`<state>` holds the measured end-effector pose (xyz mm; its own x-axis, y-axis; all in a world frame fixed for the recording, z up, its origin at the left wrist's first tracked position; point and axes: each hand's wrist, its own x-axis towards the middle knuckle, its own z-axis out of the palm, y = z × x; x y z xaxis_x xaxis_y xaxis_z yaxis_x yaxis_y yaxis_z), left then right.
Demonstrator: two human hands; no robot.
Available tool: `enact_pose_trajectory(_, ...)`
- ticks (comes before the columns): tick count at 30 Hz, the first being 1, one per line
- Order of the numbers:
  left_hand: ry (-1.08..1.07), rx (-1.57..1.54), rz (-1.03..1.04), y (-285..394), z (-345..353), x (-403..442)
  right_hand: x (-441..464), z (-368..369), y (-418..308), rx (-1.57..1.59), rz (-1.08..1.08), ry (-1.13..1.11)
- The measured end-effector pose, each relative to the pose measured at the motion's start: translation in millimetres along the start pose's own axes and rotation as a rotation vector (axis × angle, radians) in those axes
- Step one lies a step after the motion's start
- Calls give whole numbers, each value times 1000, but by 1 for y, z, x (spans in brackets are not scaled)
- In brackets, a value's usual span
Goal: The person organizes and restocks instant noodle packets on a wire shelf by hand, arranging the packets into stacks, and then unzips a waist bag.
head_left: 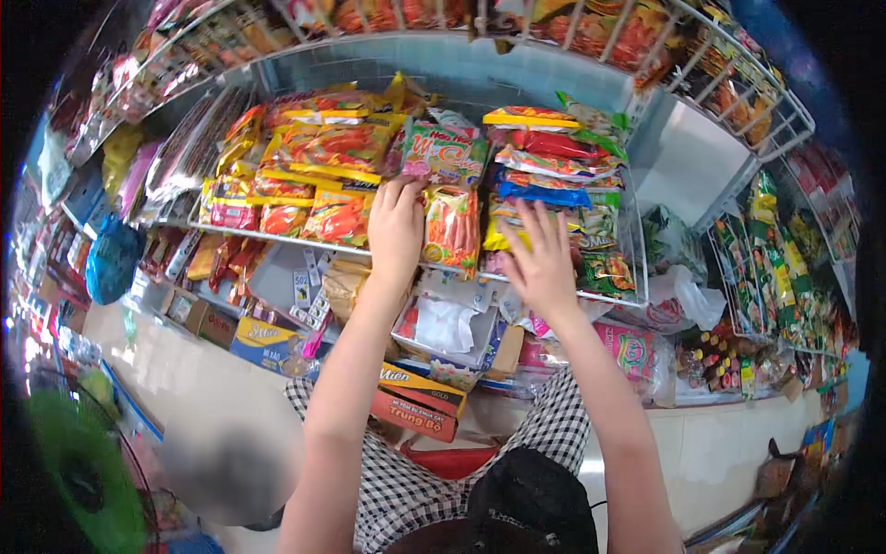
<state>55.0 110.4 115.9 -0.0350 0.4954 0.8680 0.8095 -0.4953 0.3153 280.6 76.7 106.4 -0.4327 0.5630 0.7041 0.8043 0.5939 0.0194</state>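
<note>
1. Bright, fairly even light right now, with my left hand point(397, 226) and right hand point(538, 249) clearly lit.
2. Glints on the clear plastic bag point(697, 300) at right, a pale sheen across the floor point(711, 443)!
3. Above, the wire basket point(805, 115) bows hard through this wide lens.
4. Black corners closing the view; far-left edges smear.
5. Near left, a round grey patch point(231, 452) blurs everything.

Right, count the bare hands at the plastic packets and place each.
2. The left bare hand is beside the orange plastic packet, on its left; the right bare hand is over the yellow plastic packet, near the shiny blue plastic packet. None seems hidden there.
</note>
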Motion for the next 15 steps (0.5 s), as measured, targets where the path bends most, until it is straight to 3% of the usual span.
enact_pose_trajectory(5, -23, 147, 96, 6, 3, 3, -2, 1, 1, -21, -2, -53)
enact_pose_trajectory(15, -74, 163, 17, 8, 6, -2, -4, -1, 0, -20, 16, -4)
